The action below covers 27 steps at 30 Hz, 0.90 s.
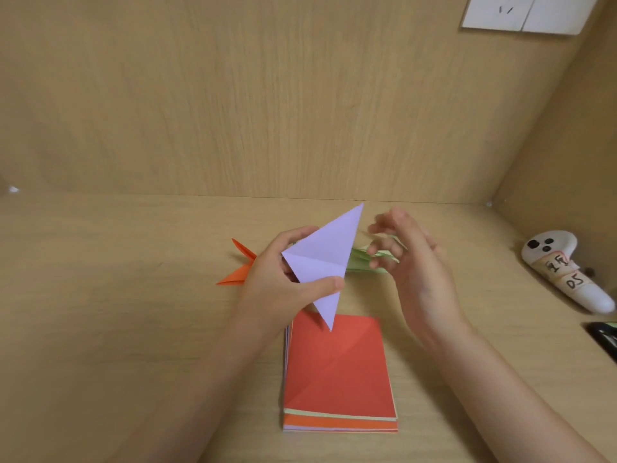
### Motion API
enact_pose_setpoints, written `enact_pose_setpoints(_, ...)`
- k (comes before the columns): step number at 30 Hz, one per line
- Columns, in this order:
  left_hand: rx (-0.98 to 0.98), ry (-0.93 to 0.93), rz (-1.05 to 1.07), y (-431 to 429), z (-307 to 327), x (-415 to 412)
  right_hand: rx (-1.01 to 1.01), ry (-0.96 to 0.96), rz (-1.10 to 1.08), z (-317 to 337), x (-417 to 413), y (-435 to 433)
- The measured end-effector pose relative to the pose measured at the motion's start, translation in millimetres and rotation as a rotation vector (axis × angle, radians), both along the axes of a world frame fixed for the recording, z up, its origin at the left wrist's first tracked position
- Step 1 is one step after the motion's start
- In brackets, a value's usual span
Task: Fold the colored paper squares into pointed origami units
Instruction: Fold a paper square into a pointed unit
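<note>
My left hand (283, 282) pinches a lilac paper (327, 252) folded into a pointed kite-like shape and holds it up above the desk, one tip up, one tip down. My right hand (410, 262) hovers just right of it, fingers loosely spread, holding nothing. Below lies a stack of colored paper squares (337, 372) with a creased red sheet on top. Behind my left hand lies a folded orange pointed unit (238, 267). Folded green units (364, 262) lie behind the lilac paper, partly hidden by my right hand.
A white hand controller (564, 267) with taped labels lies at the right of the wooden desk (117, 295). A dark object (604, 335) pokes in at the right edge. Wooden walls close the back and right; a white wall socket (524, 11) sits upper right.
</note>
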<state>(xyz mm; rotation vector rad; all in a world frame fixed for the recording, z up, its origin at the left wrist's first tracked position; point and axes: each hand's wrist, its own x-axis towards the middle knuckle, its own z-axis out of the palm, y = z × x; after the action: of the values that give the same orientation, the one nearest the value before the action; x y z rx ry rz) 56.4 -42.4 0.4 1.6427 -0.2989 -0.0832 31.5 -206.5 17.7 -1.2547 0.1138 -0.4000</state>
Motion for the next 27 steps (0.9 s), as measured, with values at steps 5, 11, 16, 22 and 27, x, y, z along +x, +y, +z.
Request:
enact_pose_setpoints(5,-0.076,0.012,0.013,0,4,0,-0.313,0.025,0.172,-6,-4,16)
enact_pose_setpoints(11,-0.066,0.029,-0.027,0,9,-4,-0.343,-0.032,0.189,-7,1,13)
enact_pose_setpoints(16,-0.083,-0.046,0.037,4,10,0,-0.35,-0.001,0.251,-7,0,11)
enact_pose_setpoints(22,-0.134,-0.024,0.093,3,8,-1,-0.291,-0.116,0.211,-8,1,10)
enact_pose_setpoints(27,-0.173,0.07,0.135,7,8,2,-0.698,-0.267,0.172,-7,-3,7)
